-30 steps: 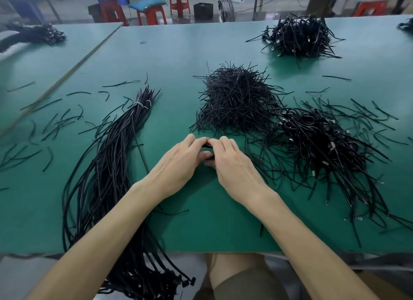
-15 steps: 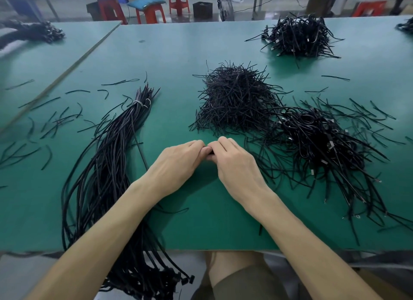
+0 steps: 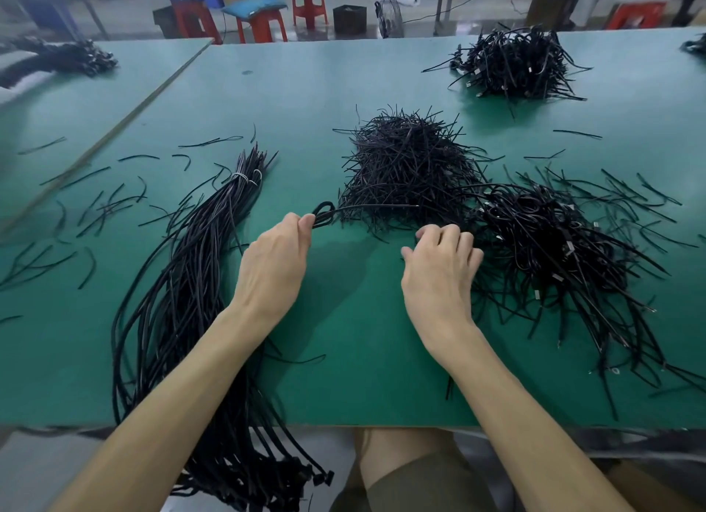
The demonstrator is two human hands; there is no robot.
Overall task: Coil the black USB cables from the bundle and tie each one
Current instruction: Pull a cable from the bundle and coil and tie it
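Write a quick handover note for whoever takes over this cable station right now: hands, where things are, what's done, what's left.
Left hand: pinches a small coiled cable, thin tail pointing right.
Right hand: loosely curled beside the tie pile, nothing visible in it.
Cable bundle: at left, draped over the green table edge.
Done: heap of coiled cables at right; similar heap farther back.
Left: check the held coil's tie (cannot tell if tight), then work through the bundle.

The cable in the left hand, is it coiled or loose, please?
Coiled: the cable shows folded loops beyond the left hand that pinches it, one thin tail running right. Tied or not: cannot tell.
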